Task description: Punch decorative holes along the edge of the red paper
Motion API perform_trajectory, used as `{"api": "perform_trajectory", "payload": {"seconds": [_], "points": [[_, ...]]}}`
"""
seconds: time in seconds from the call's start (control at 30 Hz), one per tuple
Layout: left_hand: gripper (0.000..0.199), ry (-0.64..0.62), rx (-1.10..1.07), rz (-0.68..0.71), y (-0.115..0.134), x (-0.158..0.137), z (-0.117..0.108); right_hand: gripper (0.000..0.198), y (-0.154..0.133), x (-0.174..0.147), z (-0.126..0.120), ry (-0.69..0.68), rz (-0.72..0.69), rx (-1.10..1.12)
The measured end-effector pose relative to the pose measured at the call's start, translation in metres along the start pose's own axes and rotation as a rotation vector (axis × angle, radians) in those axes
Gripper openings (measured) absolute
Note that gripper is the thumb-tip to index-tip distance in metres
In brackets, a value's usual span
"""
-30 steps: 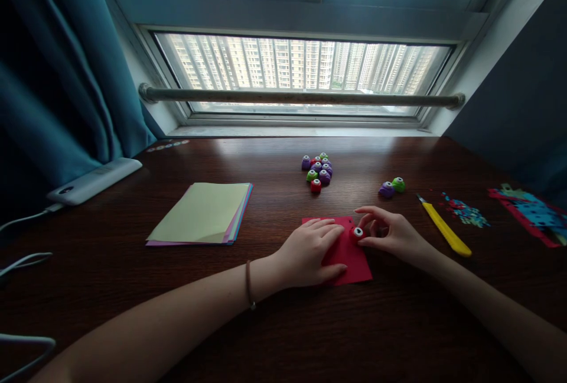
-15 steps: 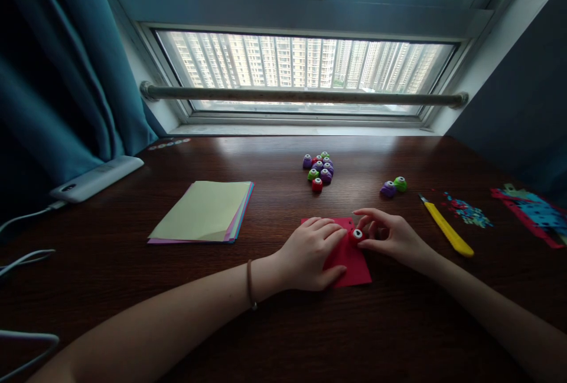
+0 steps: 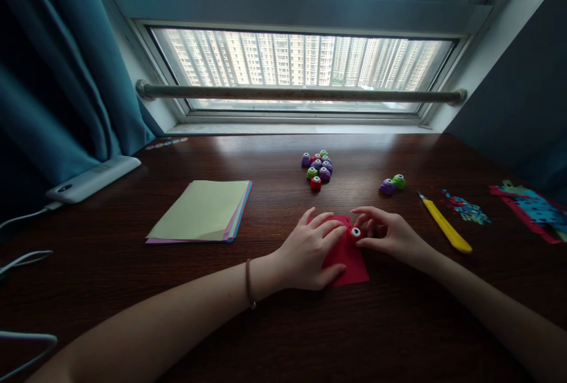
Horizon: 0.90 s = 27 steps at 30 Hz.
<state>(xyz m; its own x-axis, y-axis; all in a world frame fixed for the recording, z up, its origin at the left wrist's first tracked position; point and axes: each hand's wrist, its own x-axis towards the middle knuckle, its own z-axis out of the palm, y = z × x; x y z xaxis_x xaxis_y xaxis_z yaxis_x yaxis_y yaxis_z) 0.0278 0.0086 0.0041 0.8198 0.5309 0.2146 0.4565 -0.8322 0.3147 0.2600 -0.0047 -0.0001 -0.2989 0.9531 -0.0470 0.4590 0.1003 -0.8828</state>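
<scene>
A sheet of red paper (image 3: 352, 265) lies on the dark wooden table in front of me. My left hand (image 3: 312, 250) rests flat over its left part, fingers spread and the index finger reaching toward a small red craft punch (image 3: 355, 233). This punch, with a white round top, sits at the paper's upper right edge. From the right, my right hand (image 3: 385, 230) grips it between thumb and fingers. Small dark marks show on the paper near the punch. Whether the paper's edge is inside the punch cannot be made out.
Several coloured craft punches (image 3: 325, 174) cluster at the back; a purple one (image 3: 387, 187) and a green one (image 3: 399, 181) stand apart. At right lie a yellow craft knife (image 3: 447, 226), paper confetti (image 3: 467, 207) and punched scraps (image 3: 529, 211). Paper sheets (image 3: 201, 211) and a white power strip (image 3: 95, 179) are left.
The fingers of my left hand have lifted and spread a little on the paper. My right hand stays on the red punch. The whole view has shifted slightly.
</scene>
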Motion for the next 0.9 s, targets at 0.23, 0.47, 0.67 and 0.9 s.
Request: {"api": "perform_trajectory", "payload": {"seconds": [0.23, 0.47, 0.67, 0.9], "points": [[0.07, 0.011, 0.008, 0.145, 0.004, 0.0, -0.005, 0.05, -0.002, 0.002, 0.002, 0.161, -0.018, 0.106], [0.077, -0.084, -0.035, 0.143, 0.007, 0.001, -0.008, 0.038, 0.001, -0.006, 0.007, 0.378, -0.374, -0.159], [0.073, -0.109, -0.045, 0.124, 0.005, 0.002, -0.005, 0.055, -0.002, -0.016, 0.019, 0.304, -0.578, -0.398], [0.068, -0.081, -0.036, 0.124, 0.008, 0.003, -0.009, 0.036, 0.0, -0.005, 0.019, 0.408, -0.17, -0.148]]}}
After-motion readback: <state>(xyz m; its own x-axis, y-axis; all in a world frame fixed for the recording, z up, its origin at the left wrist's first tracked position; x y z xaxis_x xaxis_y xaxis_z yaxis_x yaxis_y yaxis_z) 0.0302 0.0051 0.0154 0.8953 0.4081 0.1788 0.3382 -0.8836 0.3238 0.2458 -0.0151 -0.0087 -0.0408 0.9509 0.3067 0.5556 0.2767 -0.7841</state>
